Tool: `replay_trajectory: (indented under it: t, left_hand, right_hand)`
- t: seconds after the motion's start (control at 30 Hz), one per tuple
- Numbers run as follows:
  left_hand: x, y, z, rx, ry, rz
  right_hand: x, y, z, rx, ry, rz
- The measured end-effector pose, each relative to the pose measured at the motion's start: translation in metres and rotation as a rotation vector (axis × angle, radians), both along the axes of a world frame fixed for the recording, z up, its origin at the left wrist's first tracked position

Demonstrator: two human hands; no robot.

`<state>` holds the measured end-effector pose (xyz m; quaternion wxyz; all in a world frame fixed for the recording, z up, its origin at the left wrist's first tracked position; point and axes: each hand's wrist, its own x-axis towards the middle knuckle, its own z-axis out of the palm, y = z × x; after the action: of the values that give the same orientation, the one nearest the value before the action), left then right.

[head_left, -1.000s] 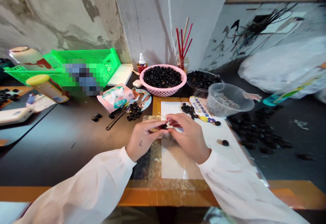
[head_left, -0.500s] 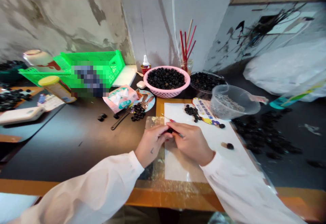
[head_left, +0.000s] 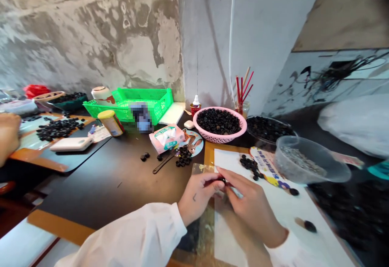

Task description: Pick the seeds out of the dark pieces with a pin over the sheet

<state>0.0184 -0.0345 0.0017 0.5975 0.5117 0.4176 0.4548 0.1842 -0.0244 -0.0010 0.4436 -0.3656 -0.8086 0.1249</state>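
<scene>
Closed fingers of my left hand grip a small black round piece above the edge of the white sheet. My right hand meets it from the other side, its fingers pinched around a thin tool, mostly hidden by the fingers. The fingertips of both hands touch at the black piece. Just beyond them lies a small cluster of black pieces on the sheet. Two single black pieces rest farther right, one of them near the sheet's right side.
A pink basket full of black pieces stands behind, beside a clear tub of small grey bits. Left of these are a tissue pack, a black spoon and a green crate. Another person's arm shows at the left edge.
The view has turned left and up, so everything sits lower and farther right, and another person's arm has come into sight. Both hands stay together at the black piece.
</scene>
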Motion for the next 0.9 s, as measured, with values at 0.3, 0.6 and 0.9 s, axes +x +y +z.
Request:
replay_trajectory:
  t: [0.3, 0.6, 0.9]
  left_hand:
    - [-0.006, 0.004, -0.003, -0.13, -0.135, 0.023]
    - [-0.012, -0.004, 0.001, 0.1, 0.217, -0.071]
    - [-0.013, -0.008, 0.003, 0.133, 0.171, -0.156]
  right_hand:
    - [0.006, -0.001, -0.001, -0.082, 0.07, 0.026]
    - [0.009, -0.003, 0.0, 0.102, 0.014, 0.042]
    - [0.012, -0.002, 0.009, 0.129, 0.013, 0.142]
